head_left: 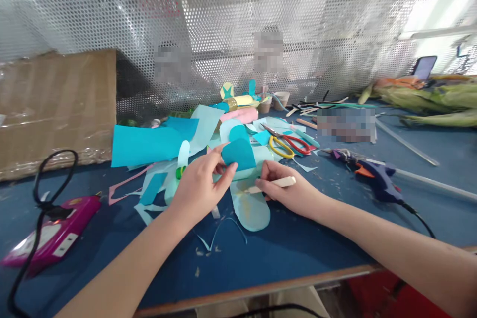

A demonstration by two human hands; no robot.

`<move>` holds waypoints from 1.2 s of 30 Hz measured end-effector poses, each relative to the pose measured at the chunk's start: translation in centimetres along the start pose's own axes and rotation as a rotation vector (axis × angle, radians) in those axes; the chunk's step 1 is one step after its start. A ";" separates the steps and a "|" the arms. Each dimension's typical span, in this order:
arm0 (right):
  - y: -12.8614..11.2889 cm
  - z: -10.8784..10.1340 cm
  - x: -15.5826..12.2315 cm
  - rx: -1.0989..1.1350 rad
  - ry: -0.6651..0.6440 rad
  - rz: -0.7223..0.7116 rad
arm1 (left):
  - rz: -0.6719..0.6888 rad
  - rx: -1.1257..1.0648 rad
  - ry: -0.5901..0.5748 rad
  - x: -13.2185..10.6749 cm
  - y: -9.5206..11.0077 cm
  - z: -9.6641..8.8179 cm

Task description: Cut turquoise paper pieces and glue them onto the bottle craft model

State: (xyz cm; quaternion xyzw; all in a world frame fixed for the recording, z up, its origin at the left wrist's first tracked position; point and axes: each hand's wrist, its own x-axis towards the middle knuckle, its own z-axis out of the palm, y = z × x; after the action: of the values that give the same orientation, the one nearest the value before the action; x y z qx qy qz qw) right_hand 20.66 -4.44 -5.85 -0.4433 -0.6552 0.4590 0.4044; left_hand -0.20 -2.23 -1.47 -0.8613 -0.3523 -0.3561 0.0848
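My left hand (206,176) pinches a bright blue paper piece (240,155) with a rounded edge between thumb and fingers. In my right hand (286,186) is a pale wooden craft stick (285,182), its tip low over a light blue rounded paper shape (251,211). A yellowish smear marks that shape's surface. Just behind my hands lies a light blue paper roll (265,158), partly covered by the bright blue piece. Scissors (290,145) with yellow and red handles rest beyond my right hand.
A blue glue gun (376,176) lies at the right with its cord. To the left are a magenta power strip (55,233), cardboard (59,109) and a large blue sheet (149,145). Paper cups (281,100) and corn husks (428,97) stand farther back, before a perforated metal panel (223,25).
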 end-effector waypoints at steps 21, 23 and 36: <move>-0.4 0.0 -0.3 -0.045 -0.016 0.021 | -0.030 0.000 -0.024 0.1 0.2 -0.3; -0.4 0.0 -0.2 -0.034 0.006 0.015 | -0.025 0.003 -0.026 0.1 0.3 -0.3; -0.3 -0.1 -0.3 -0.091 0.016 0.008 | -0.002 -0.009 -0.018 0.1 0.4 -0.4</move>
State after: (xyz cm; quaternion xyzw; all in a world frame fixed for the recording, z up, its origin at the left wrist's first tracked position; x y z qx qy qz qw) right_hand 20.77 -4.73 -5.53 -0.4673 -0.6706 0.4267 0.3871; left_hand -0.13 -2.63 -1.05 -0.8644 -0.3524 -0.3501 0.0776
